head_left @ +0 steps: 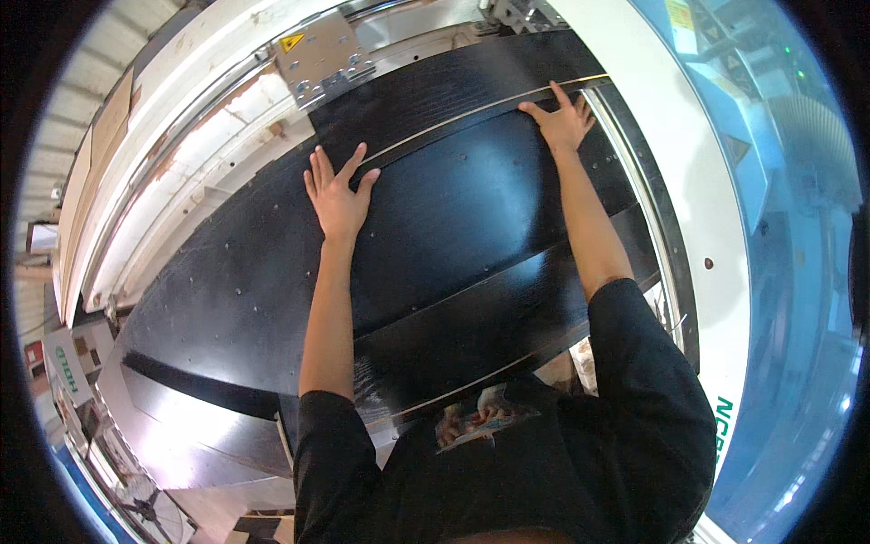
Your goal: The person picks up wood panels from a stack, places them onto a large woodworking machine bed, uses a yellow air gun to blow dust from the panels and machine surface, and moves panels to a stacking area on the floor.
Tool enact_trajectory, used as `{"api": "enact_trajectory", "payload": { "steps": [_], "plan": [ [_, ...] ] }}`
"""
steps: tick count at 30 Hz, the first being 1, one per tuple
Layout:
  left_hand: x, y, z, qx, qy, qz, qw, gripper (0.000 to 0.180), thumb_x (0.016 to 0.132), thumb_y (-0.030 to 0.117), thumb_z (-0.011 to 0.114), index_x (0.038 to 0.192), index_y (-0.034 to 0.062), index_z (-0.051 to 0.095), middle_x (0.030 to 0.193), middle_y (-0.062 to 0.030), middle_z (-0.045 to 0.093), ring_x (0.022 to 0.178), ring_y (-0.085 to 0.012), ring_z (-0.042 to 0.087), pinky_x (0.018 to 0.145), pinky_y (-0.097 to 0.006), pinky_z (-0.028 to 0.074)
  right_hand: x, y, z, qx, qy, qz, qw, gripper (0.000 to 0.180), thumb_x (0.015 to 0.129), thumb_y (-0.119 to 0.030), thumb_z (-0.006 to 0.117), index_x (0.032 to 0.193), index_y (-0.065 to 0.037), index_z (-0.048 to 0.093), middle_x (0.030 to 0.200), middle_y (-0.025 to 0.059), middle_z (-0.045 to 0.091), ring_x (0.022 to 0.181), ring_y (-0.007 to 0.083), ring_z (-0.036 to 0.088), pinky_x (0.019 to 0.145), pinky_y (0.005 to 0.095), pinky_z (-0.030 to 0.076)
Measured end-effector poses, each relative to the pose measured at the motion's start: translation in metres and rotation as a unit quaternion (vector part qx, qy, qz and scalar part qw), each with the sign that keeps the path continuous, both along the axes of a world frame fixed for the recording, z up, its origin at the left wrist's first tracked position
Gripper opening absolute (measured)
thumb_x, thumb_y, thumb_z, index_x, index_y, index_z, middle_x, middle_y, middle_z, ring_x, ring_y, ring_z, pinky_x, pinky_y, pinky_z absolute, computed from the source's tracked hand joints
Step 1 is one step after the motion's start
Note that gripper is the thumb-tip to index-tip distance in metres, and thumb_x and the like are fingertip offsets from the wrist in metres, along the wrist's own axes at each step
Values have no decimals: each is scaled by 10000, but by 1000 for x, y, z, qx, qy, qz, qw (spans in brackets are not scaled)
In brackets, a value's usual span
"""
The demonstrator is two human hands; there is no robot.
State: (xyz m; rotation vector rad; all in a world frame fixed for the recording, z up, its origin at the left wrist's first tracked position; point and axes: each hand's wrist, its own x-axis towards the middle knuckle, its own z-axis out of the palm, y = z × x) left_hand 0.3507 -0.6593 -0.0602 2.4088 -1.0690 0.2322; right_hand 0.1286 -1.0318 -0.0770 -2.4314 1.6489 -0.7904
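Note:
A wide black board [453, 218] with a faint wood grain lies flat in front of me. My left hand [340, 195] rests at its far left corner, fingers spread, thumb near the edge. At its far right corner lies my right hand [564, 122], open too, with thumb and forefinger apart by a metal rail [648, 181]. Between the hands runs a thin pale edge [453, 120], where a second black board [435, 86] lies beyond the first. Neither hand is closed around anything. Closer to my body is another black board [471, 313].
Beneath the boards, a dark studded bed [227, 281] stretches left. A metal carriage plate [322, 59] with a yellow warning sign stands beyond the boards. White machine housing [698, 181] and a blue see-through cover [797, 299] border the right. A shiny metal sheet [195, 431] is at lower left.

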Motion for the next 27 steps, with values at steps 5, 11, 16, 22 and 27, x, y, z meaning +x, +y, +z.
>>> {"api": "enact_trajectory", "payload": {
  "steps": [5,11,16,22,27],
  "plan": [
    [-2,-2,6,-7,-12,3,1000,498,896,536,691,1373,408,627,1574,-295,350,1492,-395,321,1216,-527,236,-3,-9,-4,35,6,65,997,1091,642,-898,657,1535,-307,448,1585,343,281,1513,483,192,1229,589,105],
    [1,-2,3,9,-11,27,1000,593,904,554,675,1453,368,550,1579,-276,358,1492,-384,325,1224,-517,222,18,31,2,83,68,105,989,1226,688,-916,599,1616,-194,254,1605,403,98,1536,494,41,1242,557,28],
    [5,-2,-6,-29,-18,22,999,709,869,558,715,1482,268,508,1569,-252,385,1481,-388,338,1225,-536,226,14,32,2,71,58,114,989,1225,674,-935,583,1617,-222,260,1608,391,118,1534,492,58,1244,553,43],
    [1,-4,-7,-75,-41,37,996,740,837,574,743,1446,221,516,1494,-197,479,1422,-405,389,1183,-538,299,5,26,-4,12,46,140,989,1185,682,-923,593,1588,-208,325,1548,444,220,1504,531,151,1225,583,118],
    [3,-4,-8,-70,-42,50,995,718,829,582,747,1394,197,529,1464,-175,496,1409,-374,398,1180,-519,302,7,24,-2,2,40,152,988,1162,682,-905,618,1566,-196,359,1524,458,252,1484,554,186,1212,601,139]
  ]
}}
